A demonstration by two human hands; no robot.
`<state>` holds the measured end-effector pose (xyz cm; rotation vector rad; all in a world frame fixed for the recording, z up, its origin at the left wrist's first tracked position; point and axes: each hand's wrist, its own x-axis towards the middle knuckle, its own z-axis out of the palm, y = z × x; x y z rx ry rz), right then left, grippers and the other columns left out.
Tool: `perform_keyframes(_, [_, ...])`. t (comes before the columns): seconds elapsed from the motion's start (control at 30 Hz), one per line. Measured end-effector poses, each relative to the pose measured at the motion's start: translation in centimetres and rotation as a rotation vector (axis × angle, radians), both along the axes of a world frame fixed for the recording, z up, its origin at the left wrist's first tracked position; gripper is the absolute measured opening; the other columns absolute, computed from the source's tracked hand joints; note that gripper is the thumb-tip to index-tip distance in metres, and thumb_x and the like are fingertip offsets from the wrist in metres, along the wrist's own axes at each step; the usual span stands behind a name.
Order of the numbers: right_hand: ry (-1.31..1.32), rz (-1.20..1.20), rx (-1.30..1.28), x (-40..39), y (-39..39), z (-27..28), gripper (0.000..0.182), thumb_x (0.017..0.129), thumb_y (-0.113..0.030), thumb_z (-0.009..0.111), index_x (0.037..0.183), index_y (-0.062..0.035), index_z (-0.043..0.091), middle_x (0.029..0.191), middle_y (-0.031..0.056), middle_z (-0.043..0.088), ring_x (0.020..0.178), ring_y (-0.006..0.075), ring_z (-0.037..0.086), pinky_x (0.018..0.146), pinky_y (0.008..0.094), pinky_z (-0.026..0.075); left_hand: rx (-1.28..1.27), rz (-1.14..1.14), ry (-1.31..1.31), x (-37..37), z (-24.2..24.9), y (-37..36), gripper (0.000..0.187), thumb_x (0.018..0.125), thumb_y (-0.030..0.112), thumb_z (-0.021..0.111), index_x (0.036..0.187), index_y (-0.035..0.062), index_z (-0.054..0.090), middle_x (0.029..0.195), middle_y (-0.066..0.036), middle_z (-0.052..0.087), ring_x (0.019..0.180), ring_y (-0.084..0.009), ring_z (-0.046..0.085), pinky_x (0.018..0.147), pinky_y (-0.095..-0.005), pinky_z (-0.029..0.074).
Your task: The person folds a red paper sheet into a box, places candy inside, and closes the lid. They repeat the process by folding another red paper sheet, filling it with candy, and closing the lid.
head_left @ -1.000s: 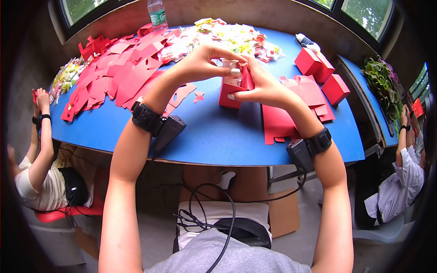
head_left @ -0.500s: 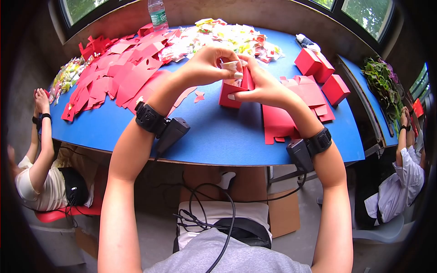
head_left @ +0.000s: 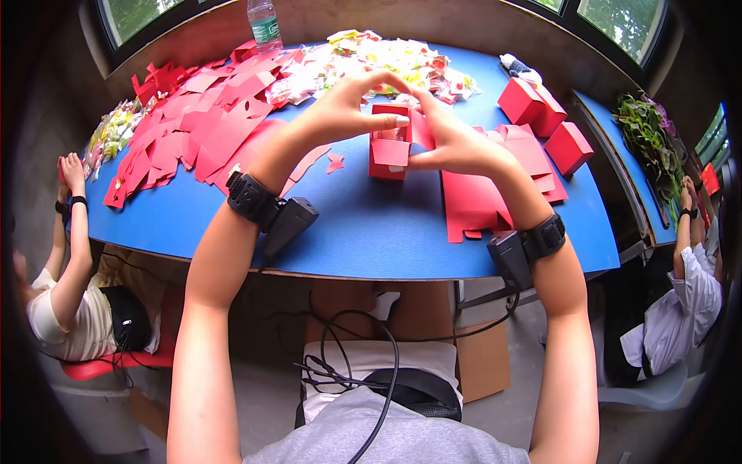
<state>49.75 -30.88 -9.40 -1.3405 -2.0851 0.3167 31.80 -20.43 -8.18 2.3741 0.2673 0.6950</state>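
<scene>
A small red paper box (head_left: 388, 166) stands on the blue table, its top open and flaps raised. Something pale, partly hidden, shows inside it. My left hand (head_left: 357, 108) curves round the box from the left, thumb on the upper rim and fingertips behind. From the right, my right hand (head_left: 450, 143) grips the box, thumb at its front and fingers at the back. To the right, flat red box blanks (head_left: 473, 207) lie beneath my right forearm.
Red cut paper (head_left: 209, 127) is heaped at left, with wrapped packets (head_left: 386, 62) behind. Finished-looking red boxes (head_left: 570, 148) stand at right. A plastic bottle (head_left: 265, 27) stands at the back. People sit at both sides; a cable (head_left: 394, 340) hangs over my lap.
The white packet in my left hand has gone down into the box. My left thumb has moved onto the rim, and the box's front now faces me more squarely.
</scene>
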Motion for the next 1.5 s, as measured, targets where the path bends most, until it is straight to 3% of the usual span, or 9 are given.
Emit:
perform_keyframes(0.17, [0.152,-0.106,-0.139,0.1,0.2,0.6,0.095,0.065,-0.032,0.077,0.137,0.0005,0.025,0.118,0.0256,0.049,0.113,0.0314,0.049,0.094,0.0374,0.040,-0.488,0.143,0.209,0.4,-1.1,1.4,0.065,0.070,0.036,0.078,0.117,-0.0002,0.051,0.101,-0.018,0.060,0.090,-0.0195,0.060,0.077,-0.0310,0.049])
perform_keyframes(0.3, [0.138,-0.209,0.038,0.2,0.7,0.2,0.101,0.065,-0.047,0.078,0.135,0.0039,0.027,0.122,0.0286,0.045,0.117,0.0345,0.046,0.097,0.0398,0.039,-0.276,0.206,-0.128,0.6,-1.4,1.5,0.069,0.069,0.032,0.078,0.120,-0.0032,0.048,0.103,-0.018,0.059,0.093,-0.0190,0.059,0.077,-0.0311,0.049])
perform_keyframes(0.5, [0.121,-0.448,0.092,0.3,1.1,-0.7,0.105,0.065,-0.045,0.079,0.137,0.0011,0.020,0.136,0.0271,0.028,0.129,0.0362,0.031,0.106,0.0411,0.029,-0.180,0.206,-0.121,0.7,-1.3,1.8,0.023,0.086,0.025,0.063,0.091,0.0032,0.068,0.076,-0.007,0.067,0.070,-0.0106,0.062,0.066,-0.0253,0.049])
perform_keyframes(0.7, [0.497,-0.261,-0.084,-0.4,1.4,-1.1,0.119,0.063,-0.040,0.080,0.140,0.0058,0.001,0.140,0.0306,0.022,0.133,0.0361,0.026,0.106,0.0404,0.028,-0.190,0.228,-0.014,0.1,-1.0,2.1,0.032,0.080,0.024,0.066,0.103,0.0018,0.062,0.079,-0.008,0.065,0.070,-0.0119,0.060,0.067,-0.0271,0.049])
perform_keyframes(0.83, [0.528,-0.250,-0.063,-0.8,1.2,-0.7,0.116,0.066,-0.030,0.079,0.141,0.0029,-0.004,0.137,0.0288,0.028,0.128,0.0328,0.034,0.104,0.0382,0.032,-0.199,0.296,-0.052,0.9,-2.1,3.1,0.049,0.077,0.019,0.065,0.122,0.0091,0.050,0.104,-0.009,0.051,0.083,-0.0094,0.054,0.068,-0.0243,0.047])
perform_keyframes(1.1, [0.692,-0.108,-0.057,-1.1,0.8,-0.6,0.056,0.077,-0.014,0.069,0.125,-0.0058,0.041,0.117,0.0139,0.055,0.111,0.0206,0.052,0.086,0.0313,0.046,-0.495,0.345,-0.363,1.8,-2.7,1.6,0.054,0.071,0.008,0.053,0.123,-0.0012,0.046,0.104,-0.017,0.056,0.093,-0.0216,0.057,0.079,-0.0293,0.048])
perform_keyframes(1.23, [0.456,-0.074,-0.094,-0.4,1.1,-0.5,0.039,0.080,-0.012,0.064,0.116,-0.0070,0.050,0.103,0.0100,0.062,0.101,0.0163,0.057,0.084,0.0297,0.047,-0.317,0.128,-0.248,0.7,-2.0,2.2,0.045,0.071,0.006,0.043,0.114,0.0031,0.056,0.100,-0.013,0.059,0.096,-0.0178,0.056,0.084,-0.0299,0.047])
perform_keyframes(1.33, [0.583,-0.005,-0.090,-0.2,1.6,-1.6,0.028,0.083,-0.012,0.060,0.110,-0.0050,0.055,0.091,0.0071,0.065,0.094,0.0142,0.060,0.082,0.0287,0.047,0.399,0.146,-0.183,-0.1,-0.7,1.1,0.036,0.082,0.022,0.041,0.105,0.0039,0.063,0.098,-0.016,0.059,0.095,-0.0293,0.057,0.084,-0.0381,0.044])
perform_keyframes(1.5, [0.530,-0.068,-0.149,-0.4,1.1,-1.1,0.029,0.085,-0.013,0.056,0.113,-0.0058,0.053,0.095,0.0059,0.064,0.092,0.0136,0.059,0.080,0.0287,0.047,0.491,0.180,-0.290,0.1,-0.1,0.8,0.035,0.087,0.040,0.051,0.100,0.0110,0.067,0.093,-0.011,0.060,0.081,-0.0303,0.059,0.074,-0.0393,0.048])
